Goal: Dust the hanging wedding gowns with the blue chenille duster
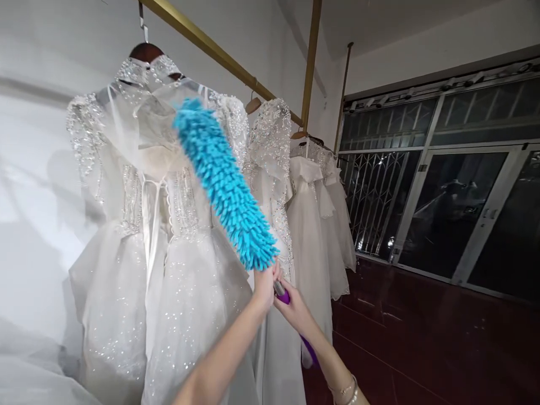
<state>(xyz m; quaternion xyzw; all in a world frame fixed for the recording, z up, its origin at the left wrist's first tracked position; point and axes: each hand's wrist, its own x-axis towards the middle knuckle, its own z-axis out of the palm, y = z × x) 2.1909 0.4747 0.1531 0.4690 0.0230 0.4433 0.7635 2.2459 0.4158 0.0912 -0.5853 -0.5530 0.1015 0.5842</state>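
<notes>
A blue chenille duster (223, 183) with a purple handle (310, 350) slants up across a white sequined gown (152, 236) that hangs from a dark wooden hanger (145, 52). My left hand (265, 284) grips the duster right under its fluffy head. My right hand (295, 308) holds the handle just below, a bracelet on that wrist. The duster's tip lies against the gown's shoulder area.
More white gowns (312, 214) hang along a gold rail (219, 50) by the white wall. A gold post (311, 62) drops from the ceiling. Dark glass doors (455, 208) and a metal grille (371, 197) stand at the right, above a glossy dark red floor (413, 343).
</notes>
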